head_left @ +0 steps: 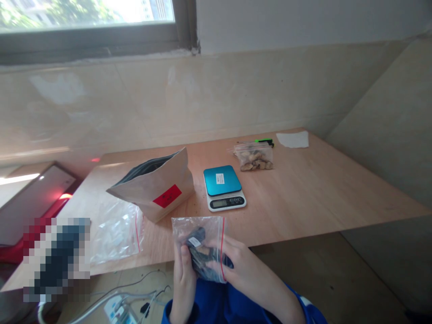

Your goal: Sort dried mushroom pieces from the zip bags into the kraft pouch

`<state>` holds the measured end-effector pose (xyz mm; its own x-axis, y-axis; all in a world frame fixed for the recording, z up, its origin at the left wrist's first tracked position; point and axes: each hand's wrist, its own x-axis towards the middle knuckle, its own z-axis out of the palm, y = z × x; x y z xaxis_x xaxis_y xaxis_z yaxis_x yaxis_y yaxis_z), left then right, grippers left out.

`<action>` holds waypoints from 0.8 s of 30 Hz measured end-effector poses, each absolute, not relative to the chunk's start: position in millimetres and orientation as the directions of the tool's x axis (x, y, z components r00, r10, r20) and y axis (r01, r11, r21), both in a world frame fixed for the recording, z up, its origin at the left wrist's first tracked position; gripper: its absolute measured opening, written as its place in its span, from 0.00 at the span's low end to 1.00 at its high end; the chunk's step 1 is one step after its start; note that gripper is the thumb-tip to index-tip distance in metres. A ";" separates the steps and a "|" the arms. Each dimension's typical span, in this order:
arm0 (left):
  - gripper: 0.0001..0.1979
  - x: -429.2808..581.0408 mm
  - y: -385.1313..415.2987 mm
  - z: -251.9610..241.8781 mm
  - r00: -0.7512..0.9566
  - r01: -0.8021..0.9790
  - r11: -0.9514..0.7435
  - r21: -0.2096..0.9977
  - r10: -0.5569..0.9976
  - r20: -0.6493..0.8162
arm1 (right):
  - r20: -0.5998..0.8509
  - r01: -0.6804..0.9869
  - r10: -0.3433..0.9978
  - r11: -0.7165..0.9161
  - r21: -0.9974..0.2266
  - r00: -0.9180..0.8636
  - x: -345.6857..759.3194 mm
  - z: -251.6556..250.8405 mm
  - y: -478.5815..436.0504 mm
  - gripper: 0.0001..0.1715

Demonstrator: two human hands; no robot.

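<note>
A clear zip bag (202, 252) with a red seal line and dark pieces inside is held in front of my body, at the table's front edge. My left hand (184, 265) grips its left side, thumb on the front. At the bag's right side, by the red line, my right hand (236, 258) has its fingers against the plastic and partly behind it. Beyond the bag stands a digital scale (222, 180) with a bare blue plate. An open brown paper pouch (162, 189) with a red label stands left of the scale.
Empty clear zip bags (116, 234) lie at the left. Behind the scale's right side is a bag of tan dried slices (254, 157), near a green-and-black tool (264, 141) and white paper (293, 139). A power strip (119, 310) and cables are below the table.
</note>
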<state>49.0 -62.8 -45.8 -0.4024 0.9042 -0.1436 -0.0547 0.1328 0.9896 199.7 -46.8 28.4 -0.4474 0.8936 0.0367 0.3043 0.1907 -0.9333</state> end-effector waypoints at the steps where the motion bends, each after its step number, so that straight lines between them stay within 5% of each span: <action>1: 0.35 48.7 -62.8 -46.9 -0.412 -0.060 0.138 0.989 0.899 -0.150 | 0.035 0.304 0.897 0.186 -0.934 -0.441 200.2 28.8 -46.3 0.20; 11: 0.28 45.1 -64.7 -57.0 -0.460 -0.115 0.171 0.978 0.864 -0.206 | 0.023 0.339 0.919 0.168 -0.925 -0.393 208.5 39.6 -45.4 0.11; 16: 0.30 42.3 -68.4 -64.6 -0.319 -0.208 0.121 0.971 0.929 -0.184 | 0.081 0.301 0.897 0.229 -0.926 -0.434 206.8 39.3 -45.5 0.16; 24: 0.32 42.7 -68.4 -56.6 -0.360 -0.188 0.172 0.967 0.904 -0.231 | 0.053 0.315 0.900 0.205 -0.926 -0.432 198.3 30.2 -48.4 0.23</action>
